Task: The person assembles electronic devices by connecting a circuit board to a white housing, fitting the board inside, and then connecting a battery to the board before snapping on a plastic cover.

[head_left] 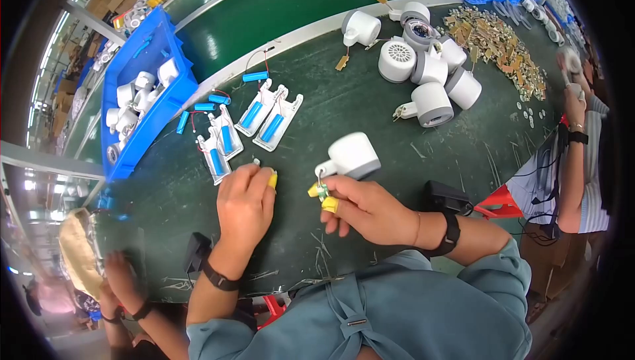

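Pinched between the yellow-covered thumb and finger of my right hand [360, 204] is a small green circuit board [323, 192]. Thin wires run from it to a white fan-like head [352, 154] with a grey rim, which lies on the table just beyond that hand. My left hand [243, 202] is held low over the table with curled fingers, one in a yellow cover. A tiny whitish tip shows at its fingertips; what they grip is hidden. Beyond it lie several white handle shells [278, 119] holding blue cylindrical batteries [272, 128] with thin wires.
More white heads [430, 69] cluster at the far centre-right, beside a pile of small brown circuit boards [496, 42]. A blue bin [178, 89] of white parts stands at left. Black devices [446, 196] sit at the near edge. Co-workers' hands [574, 99] show at both sides.
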Motion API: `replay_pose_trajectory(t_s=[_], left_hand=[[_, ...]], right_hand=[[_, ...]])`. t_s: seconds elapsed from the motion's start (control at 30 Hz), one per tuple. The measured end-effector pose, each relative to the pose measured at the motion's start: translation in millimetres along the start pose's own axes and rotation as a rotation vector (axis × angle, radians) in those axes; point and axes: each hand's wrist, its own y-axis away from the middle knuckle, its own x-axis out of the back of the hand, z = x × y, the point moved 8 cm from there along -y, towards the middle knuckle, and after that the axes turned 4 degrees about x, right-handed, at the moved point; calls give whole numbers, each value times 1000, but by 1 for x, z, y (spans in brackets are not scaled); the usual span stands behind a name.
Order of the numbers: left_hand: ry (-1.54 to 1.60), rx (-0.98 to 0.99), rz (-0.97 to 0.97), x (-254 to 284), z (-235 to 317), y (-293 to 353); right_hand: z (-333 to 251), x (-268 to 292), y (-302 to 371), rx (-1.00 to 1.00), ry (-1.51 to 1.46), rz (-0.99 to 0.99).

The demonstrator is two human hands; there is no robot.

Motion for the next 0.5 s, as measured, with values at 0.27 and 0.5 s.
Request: replay_pose_trajectory(t_s=[0.27,0.5], left_hand=[[564,23,-130,-7,22,18],[712,21,-178,-11,20,19]], right_hand=[[7,3,-4,-61,-270,-17],[8,-2,-9,-68,-52,-25]])
